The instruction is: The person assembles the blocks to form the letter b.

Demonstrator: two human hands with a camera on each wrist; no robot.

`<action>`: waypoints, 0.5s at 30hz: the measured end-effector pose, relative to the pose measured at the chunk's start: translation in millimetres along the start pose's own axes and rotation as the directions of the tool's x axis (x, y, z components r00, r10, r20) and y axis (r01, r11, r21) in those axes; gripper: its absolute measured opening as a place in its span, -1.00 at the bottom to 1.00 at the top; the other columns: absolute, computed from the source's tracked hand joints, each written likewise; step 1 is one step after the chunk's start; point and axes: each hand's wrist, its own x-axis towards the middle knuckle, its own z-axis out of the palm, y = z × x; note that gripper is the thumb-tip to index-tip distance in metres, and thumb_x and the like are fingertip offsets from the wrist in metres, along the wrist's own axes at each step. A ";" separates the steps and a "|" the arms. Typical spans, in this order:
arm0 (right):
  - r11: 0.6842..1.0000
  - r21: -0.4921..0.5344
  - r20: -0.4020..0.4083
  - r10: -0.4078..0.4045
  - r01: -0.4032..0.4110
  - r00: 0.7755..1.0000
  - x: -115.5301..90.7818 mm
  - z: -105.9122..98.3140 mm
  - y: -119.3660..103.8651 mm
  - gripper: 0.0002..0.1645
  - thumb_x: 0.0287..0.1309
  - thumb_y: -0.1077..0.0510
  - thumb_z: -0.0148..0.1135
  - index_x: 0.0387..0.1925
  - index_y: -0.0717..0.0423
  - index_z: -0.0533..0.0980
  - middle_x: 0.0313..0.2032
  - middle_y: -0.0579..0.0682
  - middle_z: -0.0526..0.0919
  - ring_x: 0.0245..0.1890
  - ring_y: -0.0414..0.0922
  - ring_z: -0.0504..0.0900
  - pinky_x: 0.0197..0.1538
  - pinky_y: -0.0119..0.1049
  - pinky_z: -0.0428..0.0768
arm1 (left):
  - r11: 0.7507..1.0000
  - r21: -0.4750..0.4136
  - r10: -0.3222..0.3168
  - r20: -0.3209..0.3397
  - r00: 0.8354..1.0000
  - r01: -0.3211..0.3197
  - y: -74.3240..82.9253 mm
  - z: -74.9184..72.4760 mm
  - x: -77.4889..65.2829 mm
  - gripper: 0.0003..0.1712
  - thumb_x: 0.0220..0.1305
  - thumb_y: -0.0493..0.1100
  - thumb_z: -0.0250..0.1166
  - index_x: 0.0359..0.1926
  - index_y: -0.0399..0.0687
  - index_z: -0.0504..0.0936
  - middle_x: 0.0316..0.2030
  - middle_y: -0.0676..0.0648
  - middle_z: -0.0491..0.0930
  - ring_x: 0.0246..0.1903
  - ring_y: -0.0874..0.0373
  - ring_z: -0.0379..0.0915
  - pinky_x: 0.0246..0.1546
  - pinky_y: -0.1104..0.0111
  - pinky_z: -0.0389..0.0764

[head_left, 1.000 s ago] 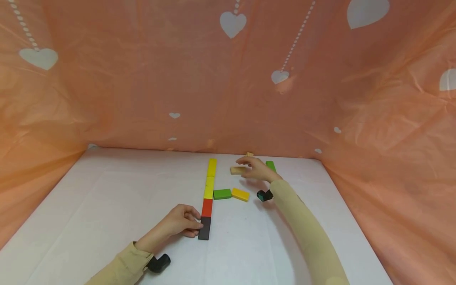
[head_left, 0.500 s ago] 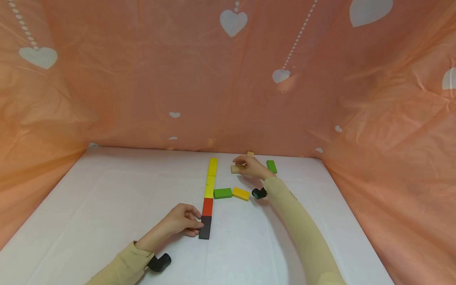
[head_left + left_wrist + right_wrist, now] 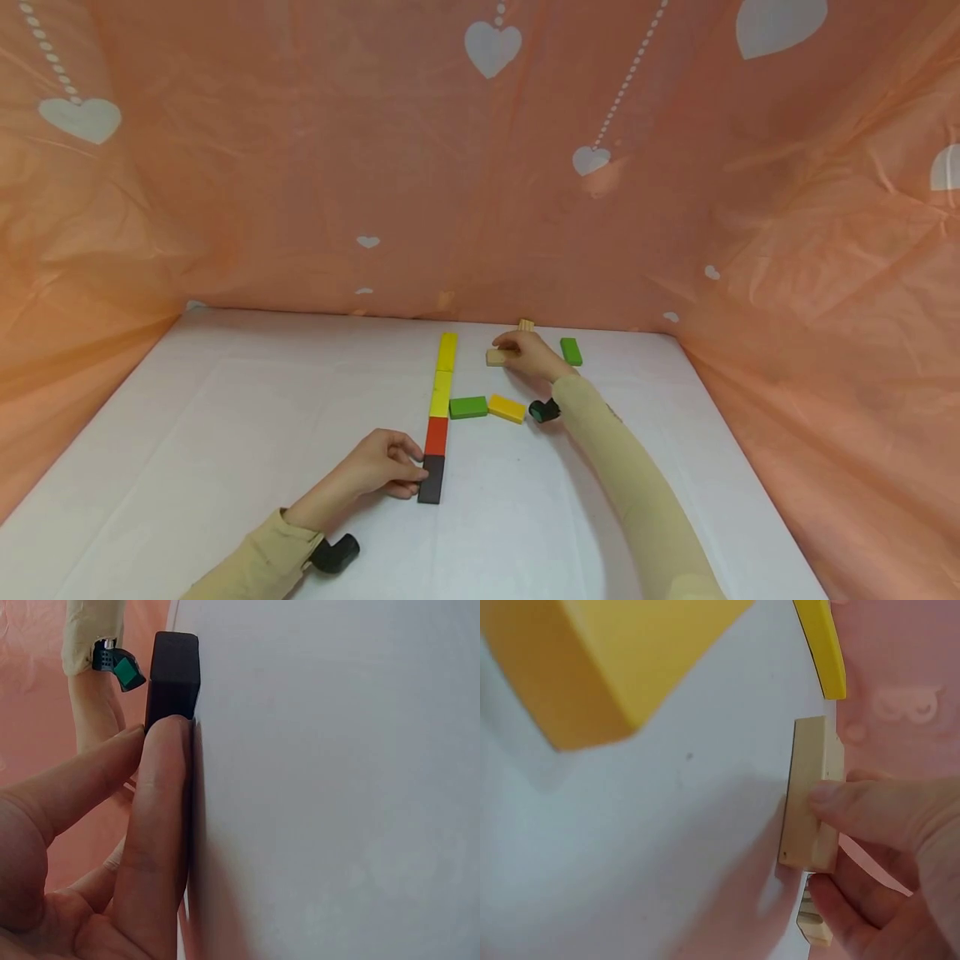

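In the head view, my left hand (image 3: 384,465) touches the left side of a black block (image 3: 431,480) with its fingertips. The left wrist view shows straight fingers (image 3: 154,795) against the same black block (image 3: 175,667). My right hand (image 3: 534,353) holds a plain wooden block (image 3: 496,357) at the back of the table. In the right wrist view, the thumb lies on this wooden block's (image 3: 804,791) near face, with fingers partly hidden behind it. Ahead of the black block, a red block (image 3: 437,436) and two yellow blocks (image 3: 441,393) continue one straight row.
A green block (image 3: 468,407) and an orange-yellow block (image 3: 506,409) lie right of the row. Another green block (image 3: 571,352) sits at the back right. A grooved wooden piece (image 3: 527,325) stands near the orange curtain (image 3: 300,208). White cloth (image 3: 225,400) covers the table.
My right hand has moved slightly left and closed its fingers on the plain wooden block, uncovering more of the back-right green block. The left hand stays on the black block.
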 end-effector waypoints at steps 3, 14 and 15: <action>1.000 -0.004 -0.001 0.008 -0.008 1.000 -0.4 -0.1 -1.2 -0.58 0.14 0.38 0.27 0.08 0.24 0.53 0.02 0.10 0.59 0.04 0.01 0.52 0.20 -0.13 0.48 | 1.000 0.001 -0.004 0.001 1.000 0.004 0.0 0.4 0.2 -0.67 0.05 -0.40 0.41 -0.18 -0.44 0.50 -0.50 -0.15 0.55 -0.61 0.18 0.57 -0.50 0.31 0.71; 0.999 0.016 -0.007 0.044 -0.044 0.999 -2.8 2.9 -6.4 -0.53 0.09 0.35 0.33 0.09 0.18 0.54 -0.05 0.03 0.61 -0.11 -0.06 0.51 0.09 -0.19 0.55 | 0.999 0.025 -0.027 -0.014 1.000 0.028 0.0 1.9 2.4 -0.68 0.06 -0.40 0.41 -0.18 -0.43 0.51 -0.49 -0.16 0.56 -0.61 0.16 0.57 -0.50 0.31 0.71; 0.999 0.013 -0.007 0.038 -0.038 0.999 -3.3 3.1 -7.1 -0.54 0.10 0.34 0.32 0.08 0.18 0.55 -0.06 0.02 0.61 -0.12 -0.05 0.50 0.08 -0.19 0.54 | 0.999 0.024 -0.027 -0.013 1.000 0.028 0.0 2.0 2.4 -0.68 0.06 -0.40 0.41 -0.18 -0.43 0.51 -0.49 -0.16 0.56 -0.62 0.16 0.56 -0.50 0.31 0.71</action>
